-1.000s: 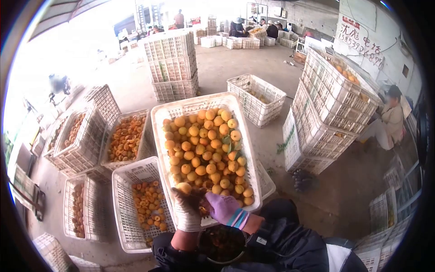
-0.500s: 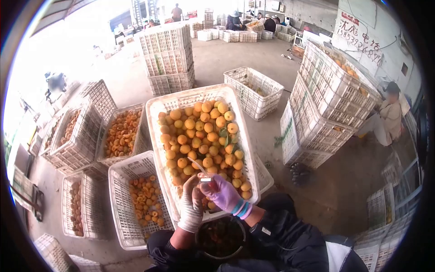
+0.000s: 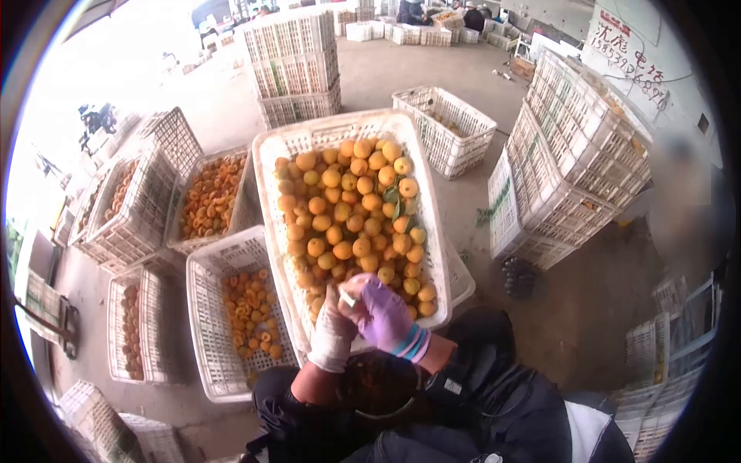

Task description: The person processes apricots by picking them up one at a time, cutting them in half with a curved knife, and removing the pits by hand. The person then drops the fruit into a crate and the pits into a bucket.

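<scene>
My left hand (image 3: 333, 330), in a whitish glove or wrap, is closed against my right hand at the near end of a white crate (image 3: 266, 166) of whole orange apricot-like fruit (image 3: 354, 223). My right hand (image 3: 388, 318), in a purple glove with blue bands at the wrist, has its fingers curled round a small tool with a pale end (image 3: 346, 298). The rest of that tool is hidden. What the left fingers hold, if anything, I cannot make out. Beneath both hands stands a dark round bucket (image 3: 417, 395), partly covered by my forearms.
A crate (image 3: 202, 324) with halved fruit (image 3: 251, 312) sits left of the fruit crate, and another crate of halves (image 3: 212, 197) lies beyond. Tall crate stacks rise at back (image 3: 293, 65) and right (image 3: 567, 147). A person (image 3: 687, 201) sits far right, blurred.
The view has tilted down, so the crates appear higher. My hands have drawn closer together, and the thin pale strip that stuck up from them no longer shows.
</scene>
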The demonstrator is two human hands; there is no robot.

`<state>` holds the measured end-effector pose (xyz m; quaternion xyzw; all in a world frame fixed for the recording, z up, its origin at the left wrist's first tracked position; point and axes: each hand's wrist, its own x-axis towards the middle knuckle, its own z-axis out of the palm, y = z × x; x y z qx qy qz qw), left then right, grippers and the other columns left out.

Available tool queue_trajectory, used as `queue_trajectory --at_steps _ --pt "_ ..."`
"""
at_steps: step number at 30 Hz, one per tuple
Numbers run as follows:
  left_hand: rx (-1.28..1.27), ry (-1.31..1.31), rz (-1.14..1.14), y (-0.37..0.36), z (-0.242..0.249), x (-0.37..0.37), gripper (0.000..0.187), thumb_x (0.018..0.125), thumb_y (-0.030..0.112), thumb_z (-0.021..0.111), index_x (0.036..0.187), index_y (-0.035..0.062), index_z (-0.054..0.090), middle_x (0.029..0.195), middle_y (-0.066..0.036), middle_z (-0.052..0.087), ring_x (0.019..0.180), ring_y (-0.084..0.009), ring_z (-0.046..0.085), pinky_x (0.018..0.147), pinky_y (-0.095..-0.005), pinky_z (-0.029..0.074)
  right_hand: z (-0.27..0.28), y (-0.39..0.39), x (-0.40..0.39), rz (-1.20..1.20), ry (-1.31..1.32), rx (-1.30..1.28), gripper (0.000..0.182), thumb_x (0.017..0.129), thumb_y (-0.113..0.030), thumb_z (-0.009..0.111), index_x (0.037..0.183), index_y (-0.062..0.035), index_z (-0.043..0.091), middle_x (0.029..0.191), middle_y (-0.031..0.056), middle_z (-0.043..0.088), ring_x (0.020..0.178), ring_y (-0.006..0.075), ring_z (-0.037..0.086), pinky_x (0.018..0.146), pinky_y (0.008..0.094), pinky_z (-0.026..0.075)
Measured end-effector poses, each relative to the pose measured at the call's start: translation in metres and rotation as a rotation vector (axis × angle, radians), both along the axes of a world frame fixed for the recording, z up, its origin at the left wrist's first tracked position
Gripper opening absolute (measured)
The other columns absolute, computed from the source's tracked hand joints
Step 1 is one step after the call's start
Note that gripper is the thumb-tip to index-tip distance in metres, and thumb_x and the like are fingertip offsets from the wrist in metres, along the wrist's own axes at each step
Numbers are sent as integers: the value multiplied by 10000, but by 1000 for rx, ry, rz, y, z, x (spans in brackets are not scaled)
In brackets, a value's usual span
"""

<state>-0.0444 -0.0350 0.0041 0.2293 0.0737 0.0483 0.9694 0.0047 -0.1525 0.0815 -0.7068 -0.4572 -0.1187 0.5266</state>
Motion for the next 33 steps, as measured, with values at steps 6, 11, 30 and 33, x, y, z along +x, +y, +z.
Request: queue_trajectory --at_steps 6,11,30,33 --pt "130 250 65 2 34 -9 792 867 702 527 1299 38 513 1190 -151 613 1054 -273 619 842 -445 553 -8 -8 7 206 471 -7 388 895 -213 734 1204 -49 566 1086 99 632 994 172 609 849 305 499" --pt "1 -5 -145 18 36 -11 827 880 715 494 1288 -4 514 1112 -157 642 947 -248 651 763 -339 559 9 -19 24 520 1381 219 378 959 -297 649 1265 -89 573 943 -17 598 694 51 517 515 181 339" --pt "763 232 -103 7 78 -24 369 999 397 522 1000 32 582 686 -46 578 555 -121 525 522 -238 412 4 -21 24 341 721 -39 457 918 -270 696 1291 -44 560 1193 85 638 1083 141 586 971 285 456" --pt "767 200 -163 5 78 -23 507 994 523 472 1021 36 606 690 -38 580 545 -120 523 514 -232 407 6 -21 21 287 639 -47 426 928 -262 684 1268 -29 574 1147 97 650 1046 150 606 942 291 474"
